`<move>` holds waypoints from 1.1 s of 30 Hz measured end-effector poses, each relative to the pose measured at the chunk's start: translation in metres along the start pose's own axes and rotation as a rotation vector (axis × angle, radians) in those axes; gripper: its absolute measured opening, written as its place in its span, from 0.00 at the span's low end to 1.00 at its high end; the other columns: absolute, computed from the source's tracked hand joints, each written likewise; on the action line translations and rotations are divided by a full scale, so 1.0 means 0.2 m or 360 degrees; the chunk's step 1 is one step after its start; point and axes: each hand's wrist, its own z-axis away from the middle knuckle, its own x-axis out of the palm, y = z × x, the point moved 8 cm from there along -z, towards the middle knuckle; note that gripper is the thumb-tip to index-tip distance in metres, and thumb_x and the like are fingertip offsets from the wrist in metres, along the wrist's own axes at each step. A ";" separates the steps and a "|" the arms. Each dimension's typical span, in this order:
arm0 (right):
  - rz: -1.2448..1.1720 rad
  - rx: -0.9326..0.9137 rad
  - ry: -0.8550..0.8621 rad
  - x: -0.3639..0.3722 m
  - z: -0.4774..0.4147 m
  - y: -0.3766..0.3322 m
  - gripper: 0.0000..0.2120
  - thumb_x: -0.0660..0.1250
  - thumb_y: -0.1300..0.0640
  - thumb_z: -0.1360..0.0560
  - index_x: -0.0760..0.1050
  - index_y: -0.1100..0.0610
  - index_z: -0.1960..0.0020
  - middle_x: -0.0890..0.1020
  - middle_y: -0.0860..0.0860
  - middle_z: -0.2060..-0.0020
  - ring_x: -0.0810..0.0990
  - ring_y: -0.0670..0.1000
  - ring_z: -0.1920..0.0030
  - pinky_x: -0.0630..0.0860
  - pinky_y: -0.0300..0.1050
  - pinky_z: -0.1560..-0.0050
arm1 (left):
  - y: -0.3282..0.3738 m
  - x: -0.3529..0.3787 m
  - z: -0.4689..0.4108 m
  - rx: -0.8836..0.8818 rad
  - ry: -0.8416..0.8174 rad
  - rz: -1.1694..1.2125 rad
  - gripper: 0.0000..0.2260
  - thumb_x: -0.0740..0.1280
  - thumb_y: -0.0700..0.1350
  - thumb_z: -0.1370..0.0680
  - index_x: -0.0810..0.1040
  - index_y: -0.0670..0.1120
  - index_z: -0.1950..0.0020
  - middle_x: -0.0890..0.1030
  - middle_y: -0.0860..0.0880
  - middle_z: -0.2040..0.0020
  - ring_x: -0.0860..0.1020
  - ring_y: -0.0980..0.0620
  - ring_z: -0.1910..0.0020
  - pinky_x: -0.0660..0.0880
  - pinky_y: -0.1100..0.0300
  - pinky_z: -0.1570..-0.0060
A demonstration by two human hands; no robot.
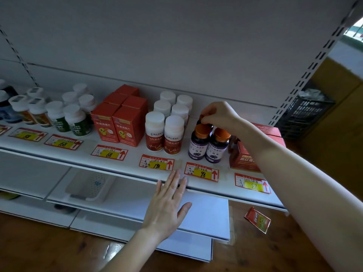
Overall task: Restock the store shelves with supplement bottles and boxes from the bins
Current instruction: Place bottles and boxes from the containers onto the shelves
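Note:
My right hand [217, 114] reaches over the white shelf [125, 161] and grips the cap of a dark purple bottle [211, 126] standing behind two purple bottles with orange caps [209, 143]. That rear bottle is mostly hidden by my fingers. My left hand [169, 203] lies flat with straight fingers on the shelf's front edge, holding nothing. Left of the purple bottles stand several white-capped bottles with red labels [164, 132], then red boxes [120, 118]. A red box [243, 158] sits under my right forearm.
More white-capped bottles [64, 112] fill the shelf's left end. Red and yellow price tags [201, 171] lie along the front. A white tray [88, 185] sits on a lower shelf. A red packet [257, 219] lies on the wooden floor. A black crate [304, 112] stands at the right.

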 end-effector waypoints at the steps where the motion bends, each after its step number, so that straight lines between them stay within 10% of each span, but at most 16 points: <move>1: 0.0000 0.0004 0.0002 0.00 0.00 0.00 0.06 0.69 0.63 0.32 0.80 0.56 0.55 0.80 0.51 0.57 0.77 0.49 0.59 0.71 0.34 0.66 | 0.00 0.00 0.00 0.0001 0.0000 -0.0006 0.27 0.43 0.59 0.19 0.49 0.47 0.23 0.60 0.45 0.26 0.51 0.49 0.26 0.45 0.55 0.29; 22: 0.0192 -0.0123 0.0025 0.01 0.02 -0.03 0.10 0.66 0.58 0.27 0.78 0.58 0.46 0.80 0.54 0.47 0.77 0.52 0.49 0.70 0.41 0.54 | 0.00 -0.01 0.00 0.0002 -0.0005 -0.0084 0.27 0.42 0.59 0.19 0.55 0.46 0.25 0.59 0.45 0.26 0.44 0.51 0.24 0.44 0.54 0.29; 26: 0.0156 -0.0177 0.0255 -0.05 0.07 -0.09 0.11 0.64 0.57 0.25 0.78 0.59 0.45 0.79 0.54 0.43 0.75 0.53 0.42 0.69 0.40 0.49 | 0.01 -0.10 0.00 0.0005 0.0055 -0.0060 0.25 0.41 0.57 0.19 0.60 0.45 0.28 0.64 0.46 0.28 0.57 0.50 0.28 0.60 0.49 0.33; 33: -0.0040 -0.0566 0.0434 0.01 0.19 -0.49 0.10 0.64 0.57 0.25 0.79 0.59 0.47 0.81 0.51 0.47 0.77 0.49 0.46 0.66 0.30 0.53 | -0.06 -0.42 0.07 0.0114 0.0360 0.0097 0.21 0.56 0.53 0.22 0.65 0.46 0.32 0.72 0.45 0.32 0.64 0.50 0.31 0.60 0.52 0.31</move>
